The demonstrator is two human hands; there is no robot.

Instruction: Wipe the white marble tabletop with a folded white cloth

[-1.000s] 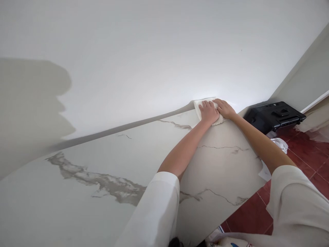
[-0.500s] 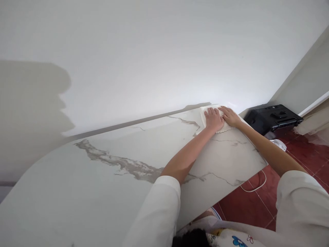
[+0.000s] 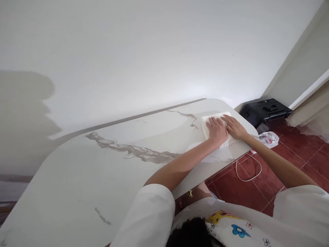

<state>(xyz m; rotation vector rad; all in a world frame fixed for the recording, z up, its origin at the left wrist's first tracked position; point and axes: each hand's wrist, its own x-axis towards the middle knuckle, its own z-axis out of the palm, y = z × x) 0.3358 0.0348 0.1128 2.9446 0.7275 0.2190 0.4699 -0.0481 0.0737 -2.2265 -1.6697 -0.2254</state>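
Note:
A white cloth point(image 3: 205, 126) lies on the marbled white tabletop point(image 3: 108, 175), towards its right end. My left hand point(image 3: 217, 130) presses on the middle of the cloth with its palm down and fingers extended. Beside it, my right hand point(image 3: 235, 127) rests flat over the cloth's right part, its fingertips close to the left hand's. The hands cover much of the cloth, and its top and left edges show around them.
The table's back edge runs along a pale wall point(image 3: 144, 51). Beyond the right end, a black case point(image 3: 264, 111) stands on the red tiled floor point(image 3: 295, 171). Nearby are a plastic bag point(image 3: 269, 139) and a loop of white cable point(image 3: 248, 180).
Both hands and the cloth have moved from the table's far right corner back towards the near edge. The view has shifted a little, showing more of the bag and cable.

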